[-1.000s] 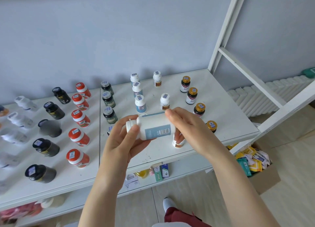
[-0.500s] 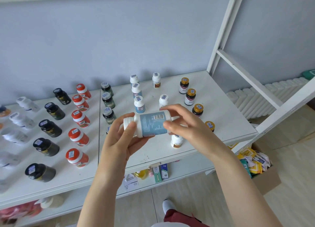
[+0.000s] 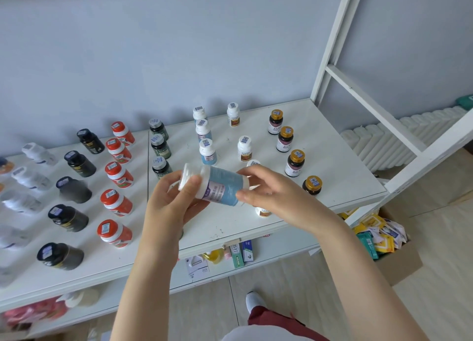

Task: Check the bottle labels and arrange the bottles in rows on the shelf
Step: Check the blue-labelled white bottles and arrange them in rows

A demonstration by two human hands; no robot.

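Item: we hold one white plastic bottle with a blue label [image 3: 223,187] sideways above the white shelf board [image 3: 337,166]; left hand [image 3: 171,202] grips its cap end, right hand [image 3: 279,195] pinches its base (label towards us); red-capped bottles [image 3: 116,202] and gold-capped bottles [image 3: 294,163] stand in rows around.

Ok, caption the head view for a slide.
Left hand and right hand hold a white plastic bottle with a blue label sideways over the stocked white shelf.

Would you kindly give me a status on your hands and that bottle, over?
Left hand grips the blue-label bottle at its cap end; right hand pinches its base. Bottle sideways above the shelf. Shelf spot beneath hidden by hands.
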